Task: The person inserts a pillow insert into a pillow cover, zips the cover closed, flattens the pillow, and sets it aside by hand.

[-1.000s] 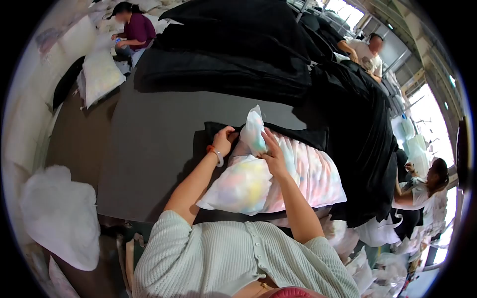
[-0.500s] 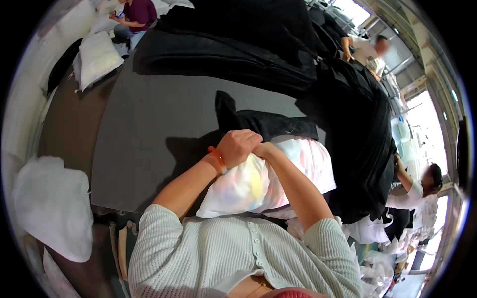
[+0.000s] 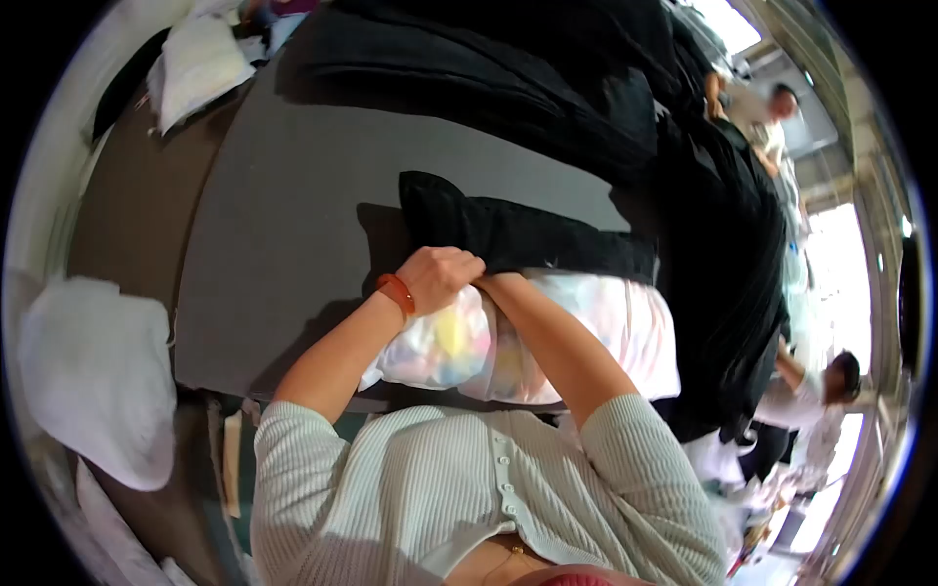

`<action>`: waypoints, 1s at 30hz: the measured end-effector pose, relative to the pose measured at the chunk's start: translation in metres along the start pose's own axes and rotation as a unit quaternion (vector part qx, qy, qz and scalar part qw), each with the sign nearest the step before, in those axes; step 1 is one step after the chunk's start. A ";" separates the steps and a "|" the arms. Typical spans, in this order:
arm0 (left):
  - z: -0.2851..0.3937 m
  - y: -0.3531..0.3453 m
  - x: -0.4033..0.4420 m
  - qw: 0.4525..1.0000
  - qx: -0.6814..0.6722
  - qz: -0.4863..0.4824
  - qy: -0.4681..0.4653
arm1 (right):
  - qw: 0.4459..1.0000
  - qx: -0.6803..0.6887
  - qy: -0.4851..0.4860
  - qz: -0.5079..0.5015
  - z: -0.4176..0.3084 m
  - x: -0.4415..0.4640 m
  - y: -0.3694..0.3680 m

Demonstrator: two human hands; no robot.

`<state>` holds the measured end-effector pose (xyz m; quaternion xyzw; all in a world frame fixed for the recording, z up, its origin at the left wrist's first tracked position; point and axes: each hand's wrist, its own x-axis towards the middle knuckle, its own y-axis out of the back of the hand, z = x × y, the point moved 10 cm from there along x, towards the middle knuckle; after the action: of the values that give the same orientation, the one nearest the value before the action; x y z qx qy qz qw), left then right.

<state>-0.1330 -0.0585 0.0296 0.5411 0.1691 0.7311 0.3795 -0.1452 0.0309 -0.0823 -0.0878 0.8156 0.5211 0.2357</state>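
Note:
A white pillow-like bag (image 3: 610,317) with pastel filling showing through lies on the grey table in front of my body. A black fabric cover (image 3: 557,234) lies along its far edge, one corner standing up at the left. My left hand (image 3: 442,274) has its fingers curled at the cover's near edge, gripping the black fabric. Beside it, my right hand (image 3: 496,282) reaches under the cover's edge, and its fingers are hidden by the fabric and the left hand.
Black fabric (image 3: 469,68) is piled across the back of the grey table (image 3: 283,215) and hangs down the right side (image 3: 728,293). A white stuffed bag (image 3: 98,376) is at the left. People work at the upper right (image 3: 762,117) and right (image 3: 806,391).
The pillow's raised tip is no longer visible. The black cover has been lifted and folded up at the far edge, and both hands have come together there. The view has shifted.

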 end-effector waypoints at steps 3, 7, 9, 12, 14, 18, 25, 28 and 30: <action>-0.018 0.003 -0.004 0.998 -0.002 -0.006 0.057 | 1.000 -0.029 0.007 -0.001 -0.010 -0.002 0.018; -0.011 -0.001 -0.001 0.996 -0.029 -0.027 0.079 | 0.983 -0.112 0.137 0.041 -0.003 -0.037 -0.003; -0.008 -0.002 -0.004 0.994 -0.025 -0.042 0.096 | 0.967 -0.051 0.221 0.117 -0.020 -0.095 0.024; -0.012 -0.021 -0.009 0.988 0.029 -0.099 0.114 | 0.910 -0.046 0.321 0.257 0.010 -0.189 0.032; -0.027 -0.031 -0.010 0.970 0.081 -0.194 0.123 | 0.923 0.175 0.257 0.227 0.060 -0.235 0.059; -0.020 -0.028 0.011 0.904 0.198 -0.346 0.156 | 0.685 0.333 -0.133 0.634 0.248 -0.382 0.060; 0.187 -0.102 0.110 0.955 -0.105 -0.276 0.002 | 0.456 0.576 -0.422 0.531 0.404 -0.436 -0.125; 0.254 -0.194 0.126 0.930 -0.139 -0.335 -0.068 | 0.409 0.738 -0.225 0.487 0.407 -0.392 -0.124; 0.290 -0.239 0.138 0.925 -0.111 -0.346 -0.112 | 0.400 0.753 -0.181 0.490 0.399 -0.385 -0.097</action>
<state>0.2054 0.1522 0.0671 0.4819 0.2200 0.5028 0.6831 0.3454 0.3041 -0.1155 0.6364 0.7191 -0.2739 0.0531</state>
